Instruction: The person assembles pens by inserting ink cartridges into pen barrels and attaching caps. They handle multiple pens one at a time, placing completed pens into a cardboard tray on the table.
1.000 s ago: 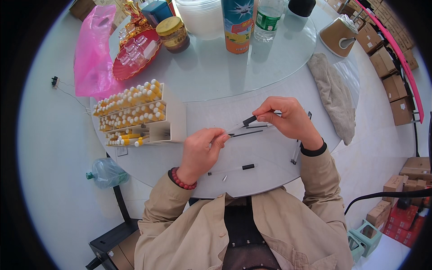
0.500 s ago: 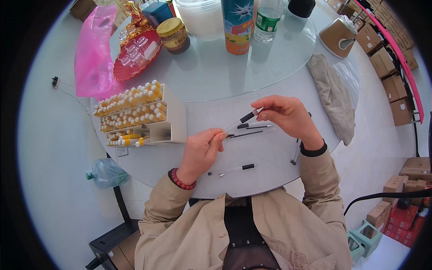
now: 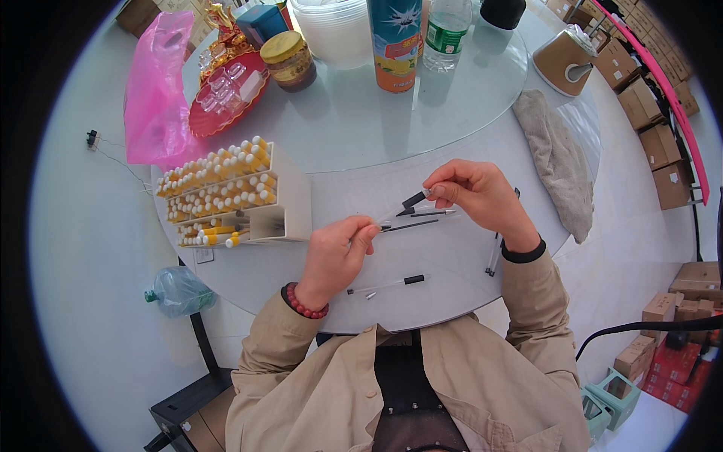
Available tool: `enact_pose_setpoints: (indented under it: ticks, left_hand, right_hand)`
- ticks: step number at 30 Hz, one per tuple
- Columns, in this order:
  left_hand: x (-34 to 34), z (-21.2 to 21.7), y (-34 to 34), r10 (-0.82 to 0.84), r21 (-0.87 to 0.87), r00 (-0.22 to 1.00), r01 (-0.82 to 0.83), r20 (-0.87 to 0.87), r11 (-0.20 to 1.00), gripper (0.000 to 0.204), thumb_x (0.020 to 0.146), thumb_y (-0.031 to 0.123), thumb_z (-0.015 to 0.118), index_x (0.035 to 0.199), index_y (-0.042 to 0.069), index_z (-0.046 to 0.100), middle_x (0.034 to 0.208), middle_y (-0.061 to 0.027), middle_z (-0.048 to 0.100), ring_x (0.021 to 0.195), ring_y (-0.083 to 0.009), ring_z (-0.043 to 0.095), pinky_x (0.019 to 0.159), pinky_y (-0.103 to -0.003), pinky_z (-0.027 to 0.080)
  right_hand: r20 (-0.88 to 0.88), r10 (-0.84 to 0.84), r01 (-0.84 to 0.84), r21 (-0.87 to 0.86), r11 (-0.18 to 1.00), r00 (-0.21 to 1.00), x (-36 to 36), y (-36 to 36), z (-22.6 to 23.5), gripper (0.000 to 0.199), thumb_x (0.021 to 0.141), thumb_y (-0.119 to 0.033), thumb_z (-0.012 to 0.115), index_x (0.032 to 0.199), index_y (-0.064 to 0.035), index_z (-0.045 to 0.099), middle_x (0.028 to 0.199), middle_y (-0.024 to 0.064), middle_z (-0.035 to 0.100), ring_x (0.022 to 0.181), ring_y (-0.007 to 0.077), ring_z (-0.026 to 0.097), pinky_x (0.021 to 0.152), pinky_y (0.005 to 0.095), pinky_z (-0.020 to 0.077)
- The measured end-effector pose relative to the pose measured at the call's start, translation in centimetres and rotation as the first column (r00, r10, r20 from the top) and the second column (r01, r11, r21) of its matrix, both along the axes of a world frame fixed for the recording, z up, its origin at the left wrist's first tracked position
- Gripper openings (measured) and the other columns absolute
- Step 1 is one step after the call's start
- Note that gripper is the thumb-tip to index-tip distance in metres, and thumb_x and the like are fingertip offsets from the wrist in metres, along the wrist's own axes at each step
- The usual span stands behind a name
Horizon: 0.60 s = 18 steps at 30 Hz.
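Head view, looking down on a round glass-topped desk (image 3: 452, 98). Left hand (image 3: 335, 252) pinched shut on the near end of a thin black pen refill (image 3: 407, 224), held level just above the desk, likely to keep it steady. Right hand (image 3: 482, 197) closed, fingertips gripping a clear slim pen barrel with a black cap end (image 3: 413, 202), angled toward the refill's far end, the two almost touching, seemingly lined up for fitting together. Nearer the body, flat on the desk, another clear pen with a black tip (image 3: 388, 284), apart from both hands. Beside the right wrist, more thin pens (image 3: 493, 256) lying in easy reach. Left of the hands, a white cardboard box packed with rows of yellow-and-white capped pieces (image 3: 226, 192), open side up. Farther off: pink plastic bag (image 3: 154, 90), yellow-lidded jar (image 3: 290, 60), tall spray can (image 3: 397, 41), folded grey cloth (image 3: 557, 158).
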<state>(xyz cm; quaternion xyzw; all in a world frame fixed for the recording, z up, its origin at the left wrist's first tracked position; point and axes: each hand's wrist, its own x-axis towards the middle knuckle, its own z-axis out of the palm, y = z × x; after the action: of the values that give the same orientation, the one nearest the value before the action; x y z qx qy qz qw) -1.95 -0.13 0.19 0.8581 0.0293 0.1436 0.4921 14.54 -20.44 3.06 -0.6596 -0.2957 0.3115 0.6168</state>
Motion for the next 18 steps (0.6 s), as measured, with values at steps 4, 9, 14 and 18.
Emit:
enact_pose_setpoints:
  ticks: [4,9,14,18]
  left_hand:
    - [0.0,0.2,0.1,-0.033,-0.002,0.999,0.033,-0.035,0.999,0.023,0.101,0.017,0.056,0.09,-0.001,0.067,0.057,-0.0021,0.057,0.051,-0.0078,0.053,0.048,-0.024,0.041]
    - [-0.2,0.6,0.3,-0.07,-0.084,0.987,0.058,-0.145,0.995,0.028,0.103,0.019,0.051,0.086,0.002,0.065,0.052,-0.0038,0.054,0.046,-0.0104,0.052,0.046,-0.027,0.04]
    - [-0.3,0.7,0.8,-0.166,-0.313,0.958,0.087,-0.235,0.946,0.038,0.105,0.028,0.046,0.083,0.003,0.065,0.048,0.0011,0.048,0.044,-0.0056,0.043,0.046,-0.024,0.035]
    - [-0.2,0.8,1.2,-0.254,-0.478,0.916,0.08,-0.31,0.874,0.045,0.106,0.034,0.044,0.08,0.003,0.065,0.048,0.0034,0.046,0.044,-0.0033,0.038,0.046,-0.023,0.031]
  right_hand:
    - [0.053,0.006,-0.006,0.01,1.0,0.999,0.0,-0.1,-0.1,0.01,0.095,-0.004,0.062,0.099,0.002,0.069,0.084,0.0044,0.07,0.076,0.0085,0.065,0.071,0.0218,0.0543]
    - [0.062,0.008,-0.011,0.041,0.999,0.998,-0.1,-0.1,-0.1,0.009,0.094,-0.002,0.062,0.1,0.0017,0.069,0.085,0.0044,0.07,0.078,0.0088,0.065,0.073,0.0221,0.0549]
    - [0.059,0.005,-0.008,0.055,0.998,0.998,-0.1,0.0,-0.2,0.01,0.094,0.0,0.062,0.1,0.002,0.069,0.087,0.0048,0.07,0.08,0.0092,0.066,0.074,0.0228,0.0556]
    - [0.062,0.01,-0.014,0.074,0.997,0.998,-0.1,0.0,-0.3,0.01,0.094,0.001,0.062,0.101,0.002,0.069,0.088,0.0053,0.071,0.082,0.0097,0.067,0.076,0.0228,0.0555]
